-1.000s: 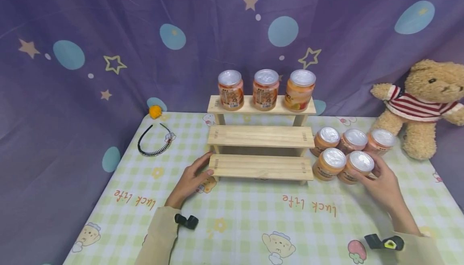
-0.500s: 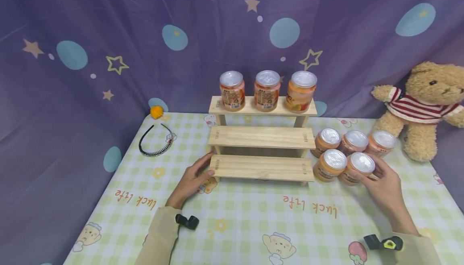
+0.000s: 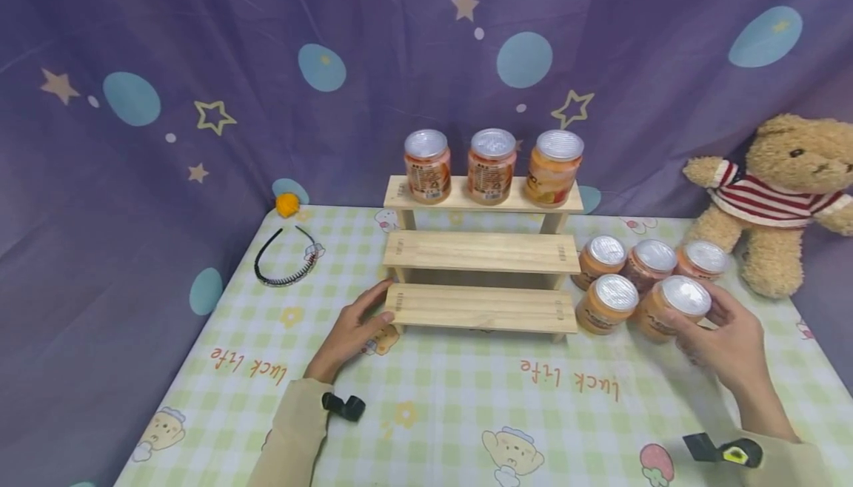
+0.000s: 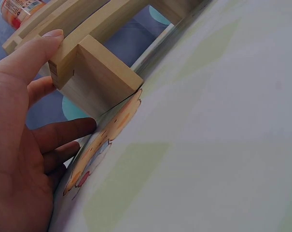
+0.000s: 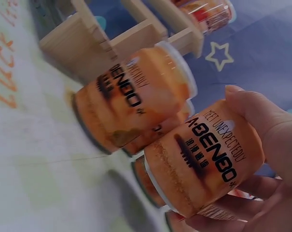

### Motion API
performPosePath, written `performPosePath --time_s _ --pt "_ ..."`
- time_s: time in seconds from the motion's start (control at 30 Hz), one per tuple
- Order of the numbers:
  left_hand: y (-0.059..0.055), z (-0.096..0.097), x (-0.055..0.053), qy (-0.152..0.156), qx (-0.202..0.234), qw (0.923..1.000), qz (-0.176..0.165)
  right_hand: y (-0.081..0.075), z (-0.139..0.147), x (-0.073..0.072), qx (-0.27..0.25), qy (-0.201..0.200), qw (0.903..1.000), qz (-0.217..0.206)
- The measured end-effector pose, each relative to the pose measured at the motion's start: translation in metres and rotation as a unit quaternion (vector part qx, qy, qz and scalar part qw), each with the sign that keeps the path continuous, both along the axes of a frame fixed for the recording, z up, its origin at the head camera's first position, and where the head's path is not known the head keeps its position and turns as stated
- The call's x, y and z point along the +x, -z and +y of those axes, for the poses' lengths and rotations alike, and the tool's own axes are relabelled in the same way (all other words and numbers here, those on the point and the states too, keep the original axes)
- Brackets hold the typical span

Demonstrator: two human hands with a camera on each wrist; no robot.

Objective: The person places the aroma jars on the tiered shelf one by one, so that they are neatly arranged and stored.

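My right hand grips an orange jar with a silver lid, its thumb on the near side and its fingers round the far side. The jar's base shows off the cloth in the right wrist view, with a shadow below. Beside it stands another jar, and several more are grouped behind. At the left, my left hand pinches the end of the lowest step of a three-tier wooden stand, thumb on the front edge. Its other fingers reach down near the cloth.
Three jars stand on the top step of the stand. A teddy bear sits at the back right. A black headband and a yellow pompom lie at the left. A purple curtain hangs behind the checked tablecloth.
My right hand has raised the front right jar and moved it slightly to the right, away from its neighbour. The left hand stays on the stand.
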State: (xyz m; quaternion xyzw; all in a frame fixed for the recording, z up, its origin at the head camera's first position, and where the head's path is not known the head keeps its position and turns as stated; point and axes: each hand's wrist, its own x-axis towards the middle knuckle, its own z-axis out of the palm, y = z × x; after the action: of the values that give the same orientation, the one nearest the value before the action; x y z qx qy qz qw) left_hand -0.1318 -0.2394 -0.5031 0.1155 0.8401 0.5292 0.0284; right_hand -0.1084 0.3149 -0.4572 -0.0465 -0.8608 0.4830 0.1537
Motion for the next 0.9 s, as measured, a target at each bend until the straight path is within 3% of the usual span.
performPosePath --time_s 0.23,0.6,0.9 --pt "0.0 0.0 0.0 -0.001 -0.004 1.0 0.001 -0.019 0.002 -0.001 -0.009 0.004 0.9995 0.03" --pt "-0.003 0.0 0.001 -0.001 -0.004 1.0 -0.003 -0.062 -0.005 -0.011 -0.003 0.01 0.9985 0.053" --pt "-0.004 0.001 0.001 -0.004 -0.009 0.9999 -0.005 -0.095 -0.027 -0.022 -0.028 -0.017 0.9962 0.081"
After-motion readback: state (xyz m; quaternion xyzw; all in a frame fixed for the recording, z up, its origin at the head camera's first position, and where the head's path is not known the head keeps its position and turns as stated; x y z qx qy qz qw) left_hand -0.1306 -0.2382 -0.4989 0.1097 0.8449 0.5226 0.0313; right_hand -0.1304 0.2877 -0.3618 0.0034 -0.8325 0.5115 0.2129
